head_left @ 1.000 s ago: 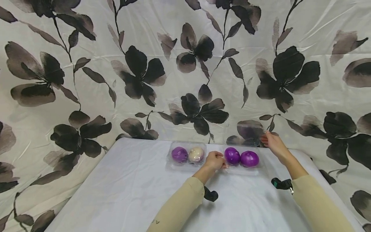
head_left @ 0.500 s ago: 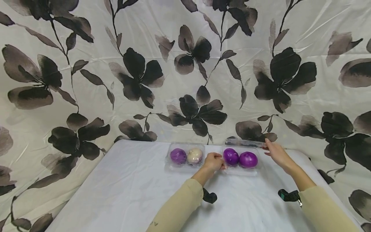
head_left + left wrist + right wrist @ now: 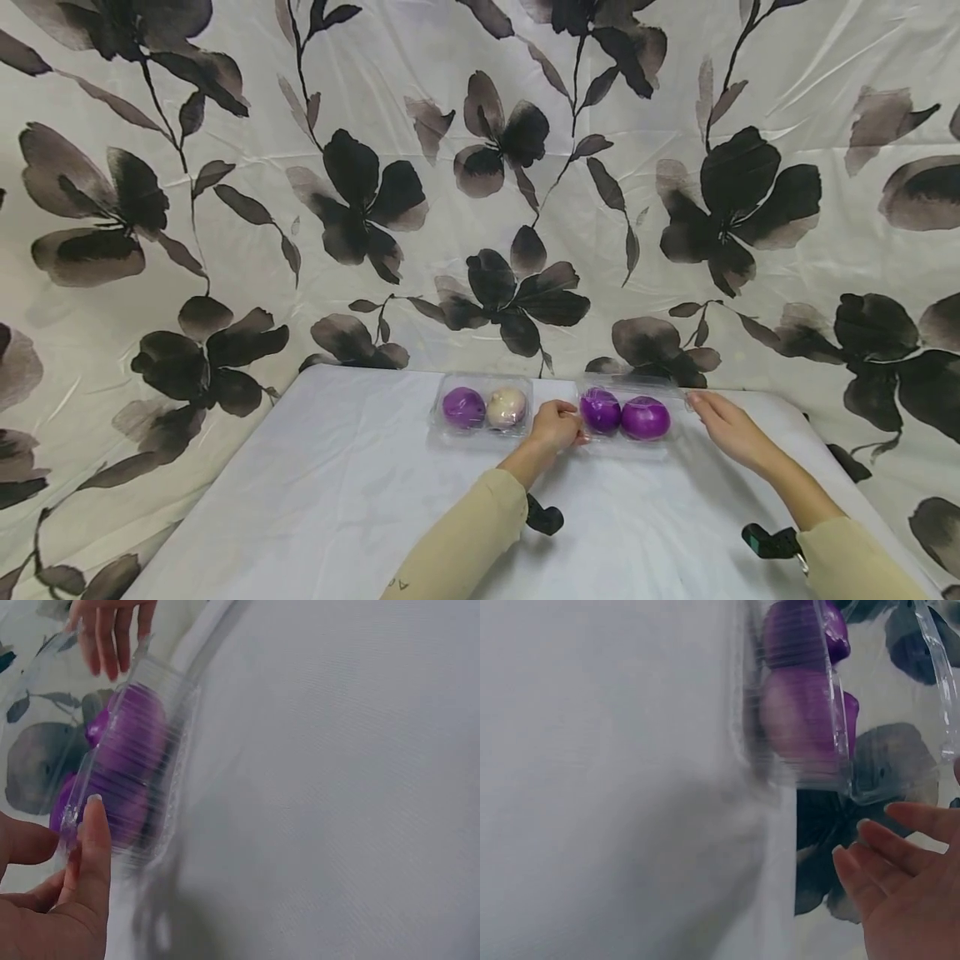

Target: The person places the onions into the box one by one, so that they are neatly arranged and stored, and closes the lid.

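Observation:
In the head view, two purple onions sit in a clear plastic clamshell box near the table's far edge. My left hand pinches this box at its left end; in the left wrist view the thumb and index finger lie on either side of its rim. At the other end, my right hand holds the corner of the raised clear lid. The right wrist view shows the thumb only partly, by the lid's edge, with the other fingers extended.
Left of my left hand stands a similar clear box, holding a purple onion and a pale, onion-like bulb. A white cloth covers the table. Flower-printed fabric hangs directly behind it.
The lid has swung forward and down from upright toward the purple onions. My right hand has come down with it, while my left hand has stayed at the box's left end.

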Available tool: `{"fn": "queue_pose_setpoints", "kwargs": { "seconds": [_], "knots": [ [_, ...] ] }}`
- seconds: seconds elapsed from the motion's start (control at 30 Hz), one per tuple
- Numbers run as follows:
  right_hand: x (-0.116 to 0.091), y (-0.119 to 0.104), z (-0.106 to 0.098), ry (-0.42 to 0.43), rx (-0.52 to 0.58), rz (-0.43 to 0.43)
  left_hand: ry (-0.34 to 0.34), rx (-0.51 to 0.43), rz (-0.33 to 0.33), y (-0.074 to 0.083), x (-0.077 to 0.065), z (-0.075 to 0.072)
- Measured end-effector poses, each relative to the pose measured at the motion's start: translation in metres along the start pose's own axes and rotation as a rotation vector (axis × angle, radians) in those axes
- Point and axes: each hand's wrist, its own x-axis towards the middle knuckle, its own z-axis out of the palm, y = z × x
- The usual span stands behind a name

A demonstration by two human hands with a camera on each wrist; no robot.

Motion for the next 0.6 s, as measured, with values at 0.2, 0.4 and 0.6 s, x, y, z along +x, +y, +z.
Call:
{"fn": "queue_pose_setpoints", "kwargs": {
  "seconds": [0.2, 0.4, 0.6],
  "knots": [
    [-0.006, 0.003, 0.002, -0.014, 0.007, -0.050, -0.041, 0.040, 0.007, -0.004, -0.007, -0.001],
    [-0.010, 0.006, 0.005, -0.049, -0.013, -0.074, -0.082, 0.064, 0.011, -0.007, -0.016, -0.004],
    [-0.014, 0.009, 0.007, -0.112, -0.026, -0.016, -0.088, 0.058, -0.032, -0.001, -0.024, -0.001]
  ]
}}
